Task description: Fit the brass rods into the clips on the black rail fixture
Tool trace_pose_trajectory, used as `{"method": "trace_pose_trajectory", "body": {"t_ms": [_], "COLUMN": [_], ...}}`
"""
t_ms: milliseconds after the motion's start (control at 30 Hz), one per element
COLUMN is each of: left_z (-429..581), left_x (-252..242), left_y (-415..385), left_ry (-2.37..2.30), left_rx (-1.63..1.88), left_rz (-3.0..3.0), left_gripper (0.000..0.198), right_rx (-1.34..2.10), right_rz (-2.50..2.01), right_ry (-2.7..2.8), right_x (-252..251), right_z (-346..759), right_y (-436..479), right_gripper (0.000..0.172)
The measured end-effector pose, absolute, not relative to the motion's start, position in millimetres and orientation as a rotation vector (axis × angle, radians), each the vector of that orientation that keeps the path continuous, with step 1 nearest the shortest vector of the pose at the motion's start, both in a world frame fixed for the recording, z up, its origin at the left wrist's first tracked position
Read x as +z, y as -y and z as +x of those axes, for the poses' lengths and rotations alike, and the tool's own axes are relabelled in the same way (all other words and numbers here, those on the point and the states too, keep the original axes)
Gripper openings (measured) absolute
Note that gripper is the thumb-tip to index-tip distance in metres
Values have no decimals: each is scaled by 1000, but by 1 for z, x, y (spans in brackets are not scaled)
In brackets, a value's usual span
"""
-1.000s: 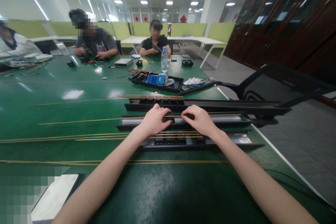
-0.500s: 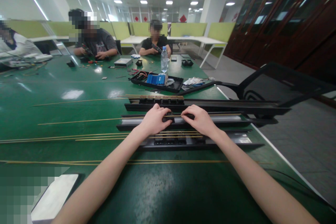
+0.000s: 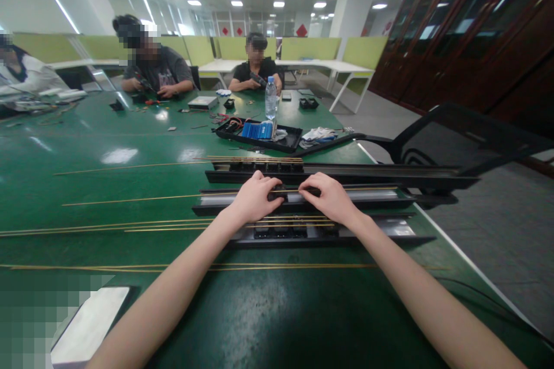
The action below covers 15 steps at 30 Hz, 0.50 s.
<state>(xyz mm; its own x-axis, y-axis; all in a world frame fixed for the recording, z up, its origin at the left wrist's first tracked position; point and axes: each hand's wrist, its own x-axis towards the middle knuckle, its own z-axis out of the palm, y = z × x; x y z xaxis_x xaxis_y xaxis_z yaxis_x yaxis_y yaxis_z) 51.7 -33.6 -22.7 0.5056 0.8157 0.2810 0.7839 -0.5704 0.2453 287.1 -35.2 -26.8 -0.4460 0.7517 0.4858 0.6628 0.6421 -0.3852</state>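
Observation:
Over the middle black channel (image 3: pixel 381 206), both my hands work close together. The fingers of my left hand (image 3: pixel 255 197) are closed around a small black block (image 3: pixel 279 192) that sits in the channel. To its right, my right hand (image 3: pixel 326 195) pinches a thin brass rod (image 3: pixel 367 188) between thumb and fingertips. That rod runs lengthwise along the channel, and a rod (image 3: pixel 130 201) sticks out past its left end. My fingers partly hide the block and the pinch point. A nearer channel (image 3: pixel 398 230) holds several black blocks (image 3: pixel 279 232) with brass rods (image 3: pixel 216 222) above them.
Behind stands a longer black channel (image 3: pixel 389 176) with blocks and rods. Loose rods (image 3: pixel 259 267) lie nearer on the green table (image 3: pixel 216 323). Beyond are a black tray (image 3: pixel 289 139), a water bottle (image 3: pixel 270 101) and cloth gloves (image 3: pixel 319 136). A mesh chair (image 3: pixel 467 138) stands right; people sit across.

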Motion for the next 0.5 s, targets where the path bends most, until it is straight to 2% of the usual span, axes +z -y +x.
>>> {"method": "trace_pose_trajectory", "body": {"t_ms": [500], "left_z": [51], "left_x": [-24], "left_y": [33], "left_ry": [-1406], "left_rx": [572], "left_rz": [2640], "left_gripper": [42], "right_rx": [192], "right_rz": [-1082], "right_ry": [2228], "right_x": [-27], "right_z": [289], "right_y": [35], "right_gripper": [12]}}
